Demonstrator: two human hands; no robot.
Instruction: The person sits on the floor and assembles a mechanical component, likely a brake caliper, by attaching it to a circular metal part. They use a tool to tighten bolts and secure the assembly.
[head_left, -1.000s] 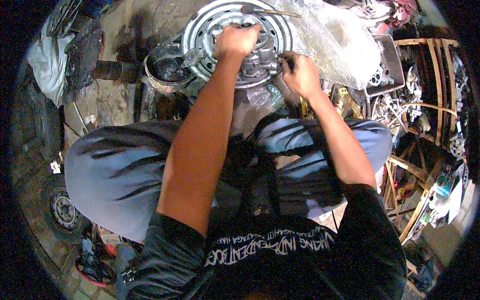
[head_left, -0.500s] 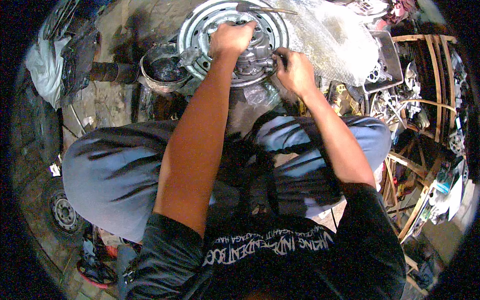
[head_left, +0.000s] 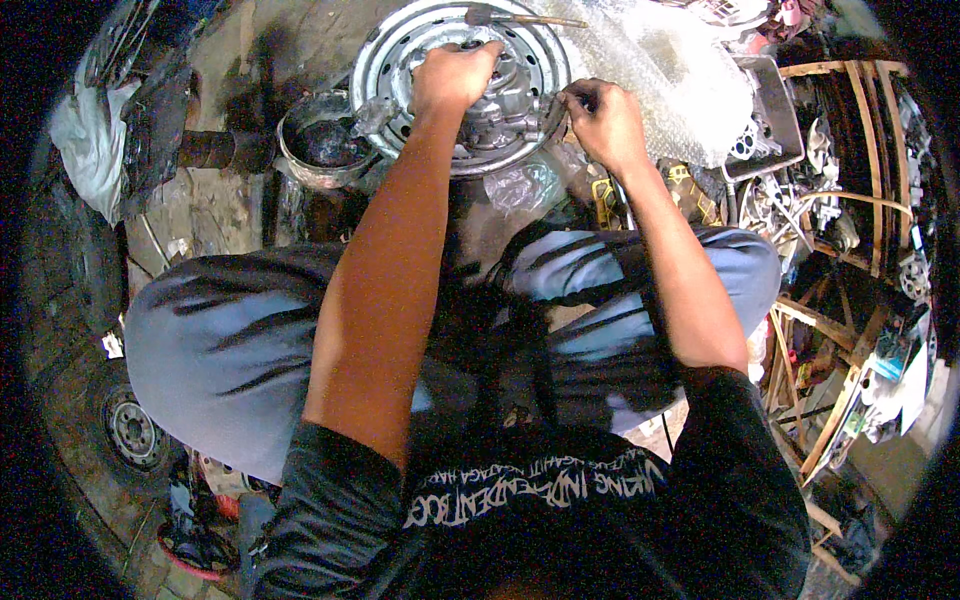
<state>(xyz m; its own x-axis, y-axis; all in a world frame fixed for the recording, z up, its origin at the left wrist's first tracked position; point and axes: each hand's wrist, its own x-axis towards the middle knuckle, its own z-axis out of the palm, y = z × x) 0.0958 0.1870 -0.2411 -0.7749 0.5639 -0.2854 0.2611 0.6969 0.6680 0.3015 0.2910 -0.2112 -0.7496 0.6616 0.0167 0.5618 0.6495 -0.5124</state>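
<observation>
A grey metal casting with rounded housings lies on a silvery steel wheel rim in front of me. My left hand is closed over the casting's far left part, and its fingertips are partly hidden. Beside the casting's right side, at the edge of the rim, my right hand is closed with thumb and fingers pinched together. What sits in that pinch, if anything, is too small to make out. A brush with a wooden handle rests across the rim's far edge.
Left of the rim stands a round tub with dark contents. Bubble wrap spreads on the right, beside a grey tray of metal parts. A wooden frame stands farther right. A small wheel is at the lower left.
My right hand has shifted slightly right, away from the casting's side. My left hand stays on the casting, which has moved a little left together with the rim in the picture.
</observation>
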